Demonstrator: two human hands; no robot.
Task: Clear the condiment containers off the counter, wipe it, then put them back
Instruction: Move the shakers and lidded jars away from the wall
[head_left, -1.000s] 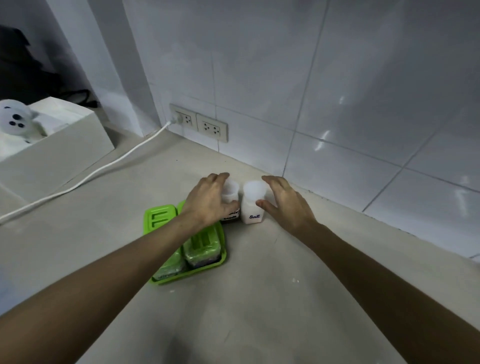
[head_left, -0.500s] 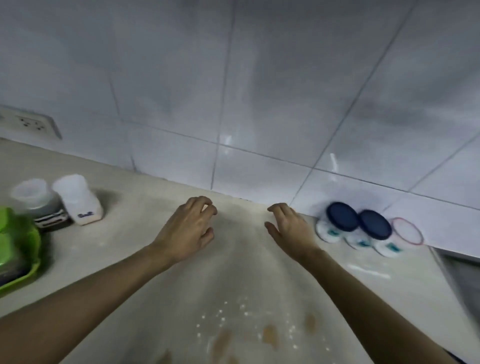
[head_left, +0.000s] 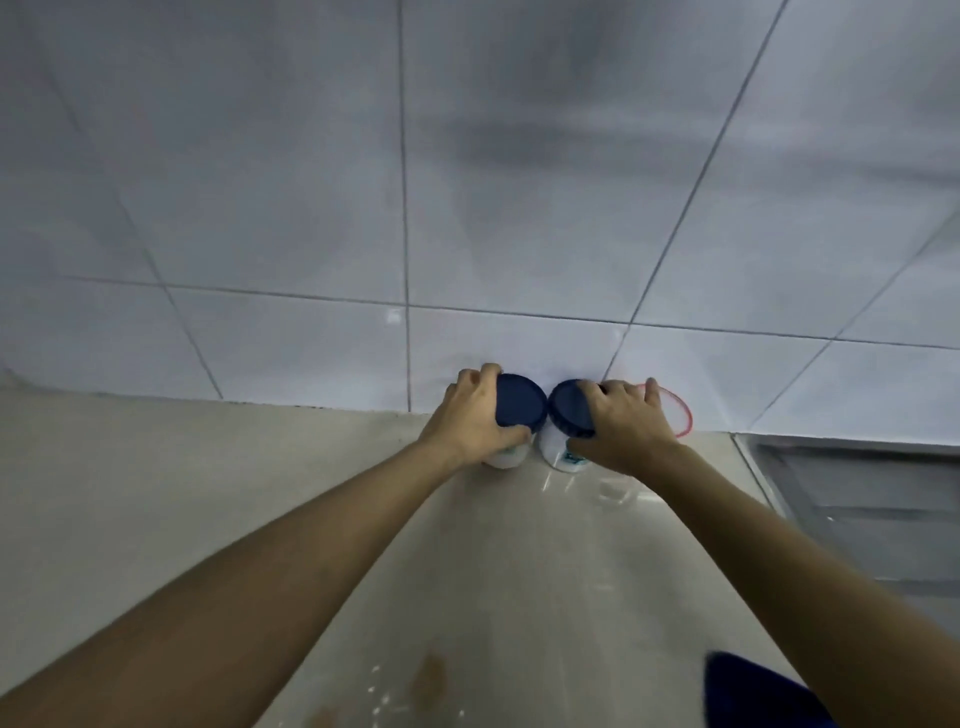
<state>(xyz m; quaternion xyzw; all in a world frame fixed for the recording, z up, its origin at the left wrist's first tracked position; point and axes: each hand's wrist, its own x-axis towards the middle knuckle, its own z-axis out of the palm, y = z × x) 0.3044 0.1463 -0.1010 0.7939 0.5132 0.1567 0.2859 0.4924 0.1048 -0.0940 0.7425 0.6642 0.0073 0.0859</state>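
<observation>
Now, left hand: you are wrapping your left hand (head_left: 470, 415) around the left jar (head_left: 511, 431), fingers curled over the blue lid's far edge and thumb pressing the white body, so it is lifting as one piece.
Right hand: you are cupping your right hand (head_left: 626, 428) over the right jar (head_left: 563, 436), fingers spread across its lid, thumb low on the side.
Jars: both are standing upright against the wall (head_left: 519, 208), lids almost touching, which is why you are taking one in each hand.
Third tub: a red-rimmed tub (head_left: 684, 415) is sitting just beyond your right fingers; whether they are touching it cannot be told.
Counter: the counter (head_left: 208, 493) is showing brown stains (head_left: 428, 680) near you, so the wiping is probably still waiting.
</observation>
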